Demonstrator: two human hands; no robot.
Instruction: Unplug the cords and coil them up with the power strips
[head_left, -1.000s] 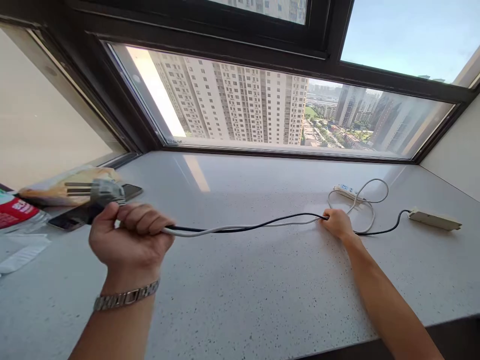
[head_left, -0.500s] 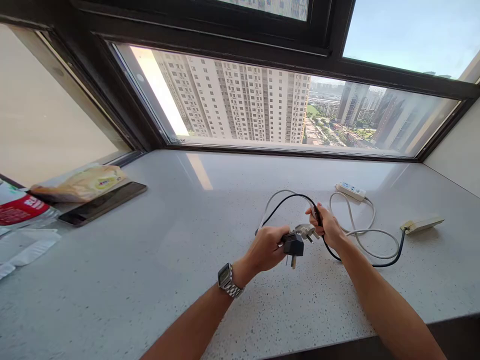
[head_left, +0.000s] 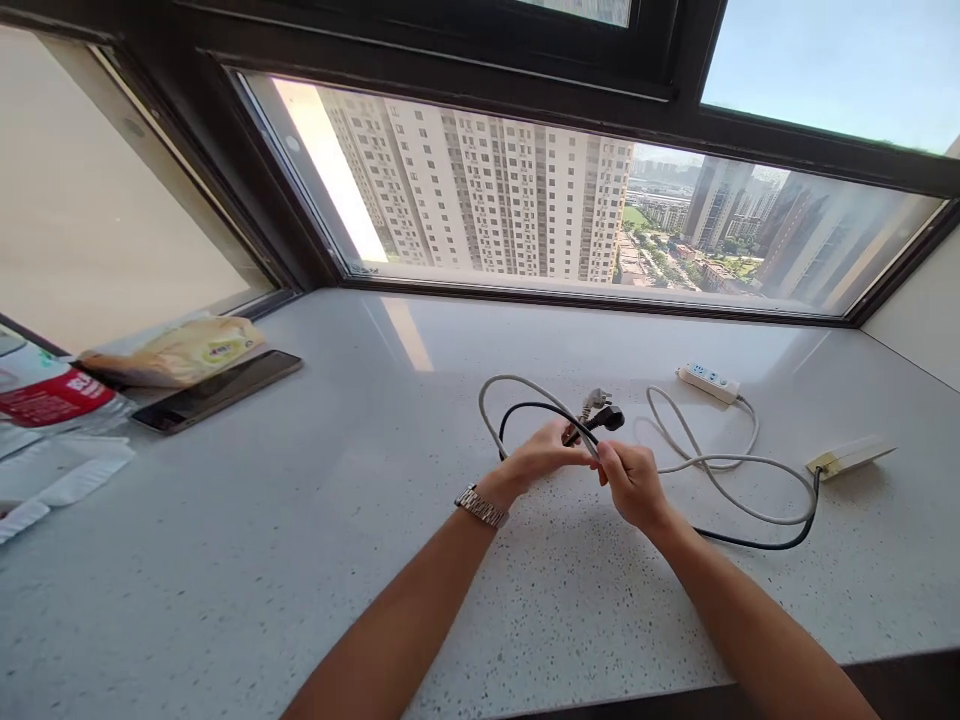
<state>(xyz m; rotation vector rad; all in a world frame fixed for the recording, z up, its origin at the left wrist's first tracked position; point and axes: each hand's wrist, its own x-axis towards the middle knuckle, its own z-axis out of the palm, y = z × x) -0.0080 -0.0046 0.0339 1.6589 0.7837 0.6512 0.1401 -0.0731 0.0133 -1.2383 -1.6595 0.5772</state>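
My left hand (head_left: 541,452) is closed round the plug ends of two power cords, partly hidden behind its fingers. A black plug (head_left: 609,418) and a white plug (head_left: 598,399) stick out beyond it, prongs pointing right. My right hand (head_left: 631,482) grips the black cord and the white cord together, close beside the left. Left of the hands, the white cord (head_left: 487,385) and the black cord (head_left: 517,408) bend in a loop. To the right the cords run to a white power strip (head_left: 707,382) and a cream-coloured power strip (head_left: 851,457), both lying on the counter.
On the speckled white counter (head_left: 300,560), a dark phone (head_left: 217,390) lies at left beside a yellowish packet (head_left: 187,352). A bottle with a red label (head_left: 56,395) and white crumpled plastic (head_left: 67,480) are at the left edge. A dark-framed window (head_left: 592,300) borders the back.
Both plugs have swung from pointing down toward me to pointing right, beyond my hands. My left hand has turned over, and my right hand has moved lower and nearer to it. The loop has widened.
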